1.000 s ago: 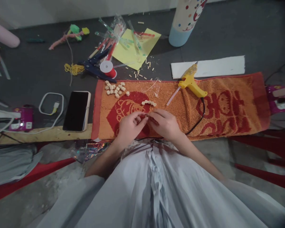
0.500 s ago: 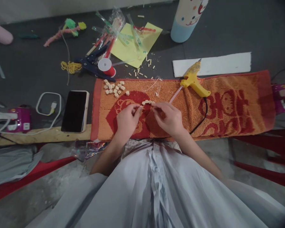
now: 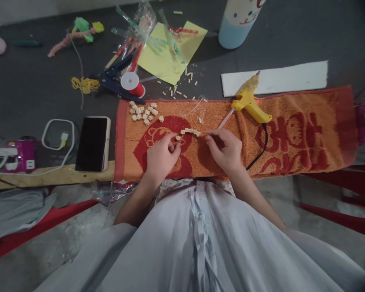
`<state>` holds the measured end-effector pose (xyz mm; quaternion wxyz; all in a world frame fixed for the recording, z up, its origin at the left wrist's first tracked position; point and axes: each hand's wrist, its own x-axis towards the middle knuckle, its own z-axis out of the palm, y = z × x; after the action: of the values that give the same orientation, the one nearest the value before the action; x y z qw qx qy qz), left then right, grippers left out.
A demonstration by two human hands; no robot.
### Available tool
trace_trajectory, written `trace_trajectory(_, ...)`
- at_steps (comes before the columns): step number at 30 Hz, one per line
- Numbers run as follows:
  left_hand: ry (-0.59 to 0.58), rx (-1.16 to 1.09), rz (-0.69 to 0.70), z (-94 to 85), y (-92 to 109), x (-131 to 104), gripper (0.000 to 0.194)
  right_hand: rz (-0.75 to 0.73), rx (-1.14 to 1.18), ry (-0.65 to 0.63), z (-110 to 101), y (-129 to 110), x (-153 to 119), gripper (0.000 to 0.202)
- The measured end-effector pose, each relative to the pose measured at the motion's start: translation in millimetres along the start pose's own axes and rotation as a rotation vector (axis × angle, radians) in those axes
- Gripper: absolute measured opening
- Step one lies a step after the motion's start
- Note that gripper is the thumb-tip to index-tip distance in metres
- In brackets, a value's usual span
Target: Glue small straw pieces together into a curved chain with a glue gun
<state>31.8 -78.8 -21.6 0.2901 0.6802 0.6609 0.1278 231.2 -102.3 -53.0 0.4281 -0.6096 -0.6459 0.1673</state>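
A short curved strand of small cream bead-like pieces (image 3: 190, 131) lies on the orange and red towel (image 3: 130, 162), between my two hands. My left hand (image 3: 163, 156) is closed in a pinch at the strand's left side, with one small cream piece (image 3: 178, 138) at its fingertips. Just past the strand's right end, my right hand (image 3: 225, 149) pinches with thumb and forefinger; what lies between them is too fine to make out. A pile of similar cream pieces (image 3: 144, 113) rests at the towel's upper left.
A yellow glue gun (image 3: 249, 106) lies right of my hands, near a white strip (image 3: 292, 79). Behind the towel are a red thread spool (image 3: 136, 86), dark blue pliers (image 3: 112, 81), yellow paper (image 3: 182, 48) and a bottle (image 3: 235, 28). A phone (image 3: 92, 144) lies left.
My right hand has moved right, away from the strand, which now shows longer and more arched. My left hand has shifted slightly left, and a cream piece now shows at its fingertips.
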Motion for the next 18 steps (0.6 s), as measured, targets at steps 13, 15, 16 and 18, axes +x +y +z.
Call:
trace_trajectory(13, 0.067, 0.033, -0.010, 5.2, 11, 1, 0.016, 0.016, -0.010, -0.036, 0, 1, 1, 0.016)
trace_trajectory(15, 0.079, 0.064, -0.025, 7.8, 14, 1, 0.014, 0.013, -0.014, -0.043, -1, 1, 1, 0.017)
trace_trajectory(16, 0.081, 0.078, -0.034, 9.1, 15, 1, 0.015, 0.009, -0.014, -0.046, -1, 1, 2, 0.016)
trace_trajectory(18, 0.081, 0.104, -0.048, 11.2, 16, 1, 0.016, -0.006, -0.007, -0.050, -1, 1, 2, 0.016)
